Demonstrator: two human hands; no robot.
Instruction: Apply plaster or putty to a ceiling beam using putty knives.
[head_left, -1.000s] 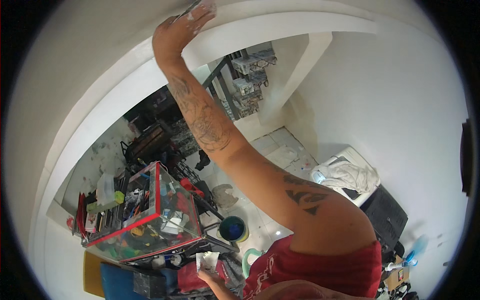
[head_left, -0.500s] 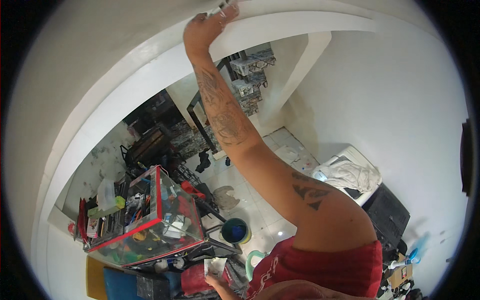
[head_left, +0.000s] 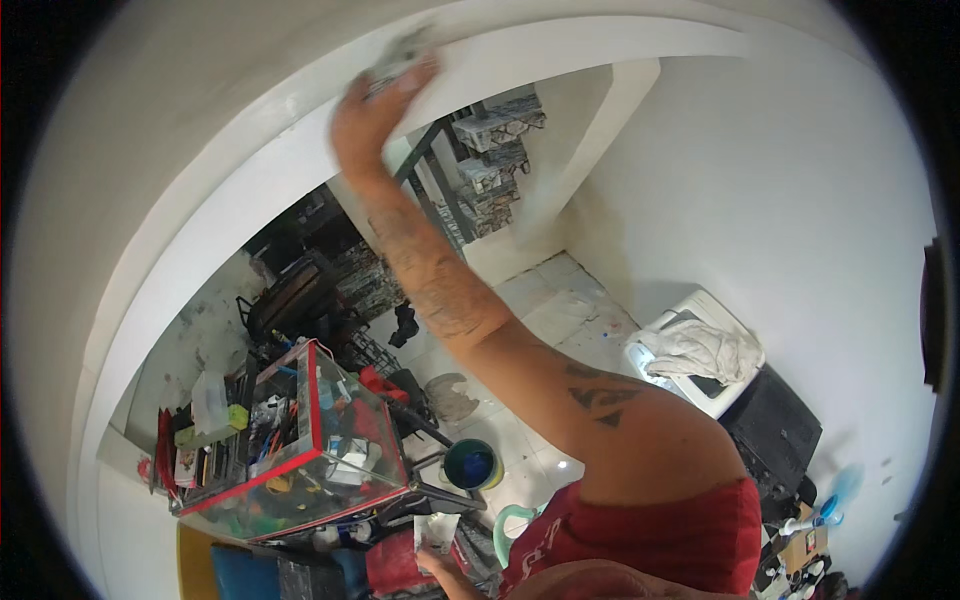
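Note:
My right arm reaches up across the view. My right hand (head_left: 368,120) is closed around a flat grey scraper (head_left: 398,62), smeared by motion, at the white curved beam (head_left: 250,170) overhead. Whether the scraper touches the beam I cannot tell. Low in the view, my left hand (head_left: 432,562) grips a flat, roughly square plate (head_left: 435,530) with grey-white smears, held upright near my red shirt.
Below left stands a red-edged glass case (head_left: 320,420) packed with odds and ends. A bucket (head_left: 472,464) with something blue inside is on the tiled floor, beside a pale green chair (head_left: 507,530). A white cloth (head_left: 705,350) lies over a white appliance at right. Stone-faced steps (head_left: 490,130) rise behind.
My right hand has swept left and slightly down along the beam with the scraper, the elbow bending a little more. My left hand and the plate have barely shifted.

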